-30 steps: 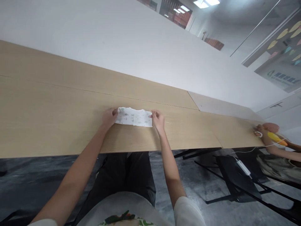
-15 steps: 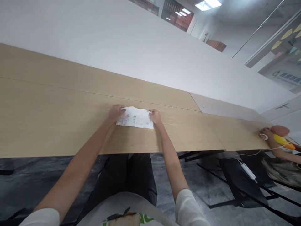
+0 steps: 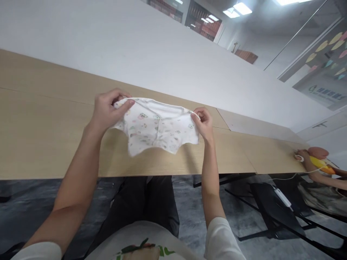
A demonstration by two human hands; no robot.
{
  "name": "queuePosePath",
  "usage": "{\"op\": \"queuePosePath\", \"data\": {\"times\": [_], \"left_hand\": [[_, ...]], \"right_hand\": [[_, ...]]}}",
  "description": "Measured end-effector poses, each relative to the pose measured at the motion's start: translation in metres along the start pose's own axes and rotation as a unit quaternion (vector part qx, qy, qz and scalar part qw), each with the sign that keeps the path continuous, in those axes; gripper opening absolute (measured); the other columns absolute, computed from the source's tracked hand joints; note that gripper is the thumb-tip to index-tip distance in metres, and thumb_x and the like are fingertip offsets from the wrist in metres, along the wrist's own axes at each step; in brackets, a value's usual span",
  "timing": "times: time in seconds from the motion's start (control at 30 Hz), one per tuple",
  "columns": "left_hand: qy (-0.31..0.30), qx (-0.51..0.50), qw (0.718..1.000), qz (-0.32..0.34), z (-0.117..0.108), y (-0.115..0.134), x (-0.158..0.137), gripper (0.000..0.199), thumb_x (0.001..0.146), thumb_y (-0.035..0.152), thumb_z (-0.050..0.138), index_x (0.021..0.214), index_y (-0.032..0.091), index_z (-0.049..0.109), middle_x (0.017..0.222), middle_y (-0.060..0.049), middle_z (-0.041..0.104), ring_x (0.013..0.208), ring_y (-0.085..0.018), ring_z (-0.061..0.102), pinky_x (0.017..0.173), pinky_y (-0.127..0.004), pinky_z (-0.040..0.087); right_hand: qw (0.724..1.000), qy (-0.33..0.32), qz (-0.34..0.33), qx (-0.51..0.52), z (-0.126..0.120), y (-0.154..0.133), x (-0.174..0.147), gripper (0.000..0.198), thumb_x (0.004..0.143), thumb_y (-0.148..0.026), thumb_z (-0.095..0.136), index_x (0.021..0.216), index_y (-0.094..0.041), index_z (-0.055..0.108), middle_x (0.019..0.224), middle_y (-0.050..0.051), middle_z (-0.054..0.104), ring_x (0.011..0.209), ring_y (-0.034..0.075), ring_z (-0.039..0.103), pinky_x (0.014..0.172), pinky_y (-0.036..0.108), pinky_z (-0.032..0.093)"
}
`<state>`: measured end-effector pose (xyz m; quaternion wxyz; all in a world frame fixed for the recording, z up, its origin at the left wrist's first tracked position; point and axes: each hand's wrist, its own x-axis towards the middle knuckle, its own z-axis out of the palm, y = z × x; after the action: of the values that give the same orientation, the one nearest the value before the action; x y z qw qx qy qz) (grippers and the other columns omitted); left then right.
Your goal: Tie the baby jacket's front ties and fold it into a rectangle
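Note:
A small white baby shirt (image 3: 162,126) with a pastel print hangs spread between my two hands, lifted above the wooden table (image 3: 54,144). My left hand (image 3: 108,108) pinches its upper left corner between thumb and fingers. At the opposite upper corner, my right hand (image 3: 203,121) grips the cloth the same way. The neckline sags a little between them, and the lower edge hangs loose and uneven. Some fingertips are hidden behind the fabric.
A white wall (image 3: 108,47) rises behind the table. To the right, another person's arm (image 3: 309,162) rests at the table's far end. Below it stands a black folding chair (image 3: 267,206) with a white power strip (image 3: 282,198) on it.
Both hands have risen from the tabletop toward the camera and moved apart. The baby shirt, earlier a flat-looking strip near the table, is now lifted and spread open.

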<state>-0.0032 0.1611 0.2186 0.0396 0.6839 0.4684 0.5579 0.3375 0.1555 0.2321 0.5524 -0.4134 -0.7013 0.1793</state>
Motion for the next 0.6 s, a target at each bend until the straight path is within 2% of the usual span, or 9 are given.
{"op": "queuePosePath", "data": {"times": [0.07, 0.17, 0.23, 0.33, 0.4, 0.5, 0.6], "left_hand": [[-0.016, 0.058, 0.998, 0.020, -0.006, 0.005, -0.001, 0.054, 0.086, 0.062, 0.054, 0.096, 0.012, 0.069, 0.080, 0.001, 0.060, 0.077, -0.012, 0.057, 0.082, -0.029, 0.042], [-0.084, 0.135, 0.987, 0.016, 0.006, -0.010, -0.002, 0.054, 0.088, 0.062, 0.048, 0.095, 0.014, 0.070, 0.093, -0.003, 0.068, 0.090, -0.019, 0.063, 0.086, -0.032, 0.043], [-0.151, 0.186, 0.970, -0.027, 0.025, -0.032, -0.005, 0.048, 0.086, 0.060, 0.051, 0.092, 0.017, 0.071, 0.094, -0.004, 0.071, 0.091, -0.022, 0.064, 0.082, -0.032, 0.045], [-0.252, 0.230, 0.934, -0.103, 0.059, -0.074, -0.018, 0.042, 0.082, 0.059, 0.055, 0.082, 0.021, 0.070, 0.091, -0.005, 0.073, 0.089, -0.025, 0.066, 0.078, -0.031, 0.045], [-0.301, 0.243, 0.914, -0.124, 0.075, -0.101, -0.032, 0.044, 0.080, 0.064, 0.056, 0.077, 0.022, 0.070, 0.084, -0.006, 0.073, 0.088, -0.027, 0.067, 0.077, -0.032, 0.045], [-0.335, 0.256, 0.893, -0.154, 0.081, -0.132, -0.052, 0.049, 0.077, 0.068, 0.058, 0.082, 0.021, 0.073, 0.084, -0.009, 0.074, 0.086, -0.028, 0.066, 0.077, -0.035, 0.046], [-0.343, 0.259, 0.883, -0.188, 0.069, -0.150, -0.060, 0.061, 0.075, 0.071, 0.060, 0.096, 0.016, 0.074, 0.087, -0.011, 0.074, 0.085, -0.028, 0.064, 0.079, -0.039, 0.048]], "right_hand": [[0.999, 0.001, -0.005, -0.036, -0.006, -0.003, 0.000, 0.024, 0.087, -0.048, 0.065, 0.089, -0.024, 0.064, 0.063, -0.005, 0.037, 0.060, 0.012, 0.041, 0.056, 0.024, 0.035], [0.994, -0.050, 0.027, -0.095, -0.003, 0.015, 0.002, 0.023, 0.087, -0.045, 0.065, 0.088, -0.022, 0.066, 0.062, -0.006, 0.036, 0.059, 0.011, 0.038, 0.057, 0.025, 0.032], [0.981, -0.117, 0.080, -0.131, 0.006, 0.040, 0.004, 0.025, 0.085, -0.045, 0.065, 0.085, -0.021, 0.066, 0.062, -0.005, 0.040, 0.059, 0.011, 0.038, 0.057, 0.025, 0.031], [0.946, -0.219, 0.171, -0.168, 0.026, 0.083, 0.002, 0.029, 0.081, -0.046, 0.068, 0.075, -0.018, 0.063, 0.063, -0.004, 0.048, 0.060, 0.011, 0.043, 0.057, 0.025, 0.031], [0.925, -0.250, 0.205, -0.198, 0.041, 0.108, -0.002, 0.032, 0.078, -0.046, 0.072, 0.068, -0.018, 0.058, 0.064, -0.003, 0.051, 0.062, 0.012, 0.046, 0.058, 0.026, 0.031], [0.904, -0.256, 0.246, -0.237, 0.056, 0.136, -0.006, 0.033, 0.074, -0.044, 0.076, 0.066, -0.018, 0.057, 0.063, -0.003, 0.055, 0.063, 0.012, 0.049, 0.057, 0.025, 0.031], [0.902, -0.245, 0.274, -0.228, 0.058, 0.150, -0.007, 0.031, 0.072, -0.042, 0.079, 0.068, -0.018, 0.061, 0.066, -0.002, 0.061, 0.064, 0.012, 0.053, 0.057, 0.023, 0.033]]}}
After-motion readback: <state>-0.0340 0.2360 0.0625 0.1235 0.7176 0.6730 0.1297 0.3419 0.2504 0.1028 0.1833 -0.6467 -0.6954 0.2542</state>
